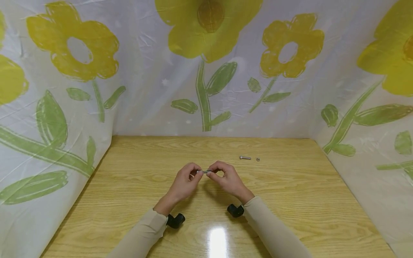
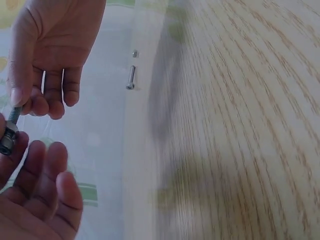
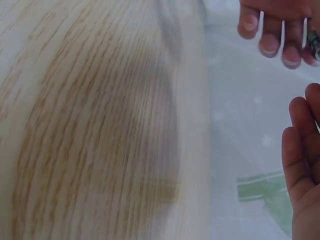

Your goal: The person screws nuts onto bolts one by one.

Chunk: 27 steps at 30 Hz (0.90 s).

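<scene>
Above the tabletop, a small metal bolt (image 1: 206,172) is held between both hands. My left hand (image 1: 184,183) pinches its thicker end, where a nut (image 2: 11,130) appears to sit around the shank close to the head. On the other side, my right hand (image 1: 229,182) pinches the threaded end (image 2: 15,114) between thumb and index finger. The remaining fingers of both hands are loosely bent. In the right wrist view only a bit of the bolt shows at the right edge, by the left hand's fingers (image 3: 280,42).
Behind my right hand, a second bolt (image 1: 245,157) lies on the wooden table (image 1: 145,154), with a loose nut (image 1: 257,159) just right of it. Flower-printed cloth (image 1: 145,107) hangs at the back and sides. Black wrist devices (image 1: 175,221) sit beneath the sleeves.
</scene>
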Tool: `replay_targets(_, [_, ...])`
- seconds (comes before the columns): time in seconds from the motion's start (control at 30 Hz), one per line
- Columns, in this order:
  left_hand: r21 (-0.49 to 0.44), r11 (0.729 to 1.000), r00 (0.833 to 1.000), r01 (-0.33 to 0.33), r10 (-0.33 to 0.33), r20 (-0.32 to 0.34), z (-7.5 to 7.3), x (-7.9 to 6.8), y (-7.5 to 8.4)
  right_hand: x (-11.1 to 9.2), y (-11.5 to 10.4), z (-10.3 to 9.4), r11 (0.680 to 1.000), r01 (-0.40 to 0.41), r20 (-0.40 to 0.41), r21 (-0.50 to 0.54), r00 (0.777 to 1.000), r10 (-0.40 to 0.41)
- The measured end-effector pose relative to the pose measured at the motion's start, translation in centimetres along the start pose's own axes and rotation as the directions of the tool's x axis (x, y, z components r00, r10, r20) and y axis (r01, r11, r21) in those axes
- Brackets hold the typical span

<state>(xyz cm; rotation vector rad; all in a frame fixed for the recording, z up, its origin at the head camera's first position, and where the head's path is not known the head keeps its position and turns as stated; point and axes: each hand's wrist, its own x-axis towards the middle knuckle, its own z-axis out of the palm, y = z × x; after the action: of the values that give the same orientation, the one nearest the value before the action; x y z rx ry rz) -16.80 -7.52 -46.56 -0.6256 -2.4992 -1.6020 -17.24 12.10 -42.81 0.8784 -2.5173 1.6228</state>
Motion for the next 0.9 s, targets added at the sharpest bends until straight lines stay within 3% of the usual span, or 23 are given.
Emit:
replay_targets(0.17, [-0.005,1.000,1.000,0.027,-0.027,-0.010,0.06,-0.02,0.00,0.03,-0.09,-0.08,1.000,0.004,0.001,-0.001,1.000,-0.004])
replay_targets(0.43, [-0.025,0.998,0.998,-0.059,0.059,-0.036,0.13,0.11,-0.07,-0.02,-0.16,-0.13,1.000,-0.010,0.003,-0.008,1.000,0.010])
replay_targets(0.73, [-0.014,1.000,0.999,0.027,-0.027,-0.026,0.09,-0.13,-0.40,0.01,-0.11,0.00,1.000,-0.005,0.014,0.007,1.000,0.005])
replay_targets(0.9, [-0.070,0.997,0.999,-0.037,0.034,-0.038,0.20,-0.09,-0.61,-0.07,0.10,0.02,1.000,-0.010,0.006,0.001,1.000,0.010])
